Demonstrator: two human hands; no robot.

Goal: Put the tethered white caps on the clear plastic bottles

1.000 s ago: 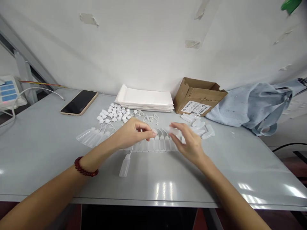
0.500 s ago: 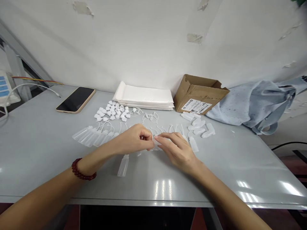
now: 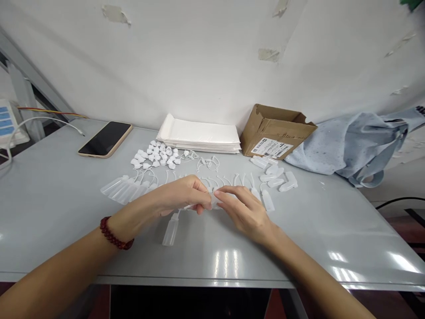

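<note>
Right now, at lower centre, the left hand [image 3: 184, 195] curls closed around a translucent plastic bottle [image 3: 215, 200], the right hand [image 3: 244, 210] pressing fingertips onto it, just below looped white tethers [image 3: 236, 179].

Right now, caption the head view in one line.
Left hand and right hand hold a plastic bottle above other bottles on a grey table.

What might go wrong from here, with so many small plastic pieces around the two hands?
The small translucent plastic piece pinched between the left hand and right hand is small and might slip from the fingers. A plastic bottle lies close to the right hand, and a second plastic bottle lies just below the left hand, so either could get knocked. The loose white plastic caps could scatter if bumped.
</note>
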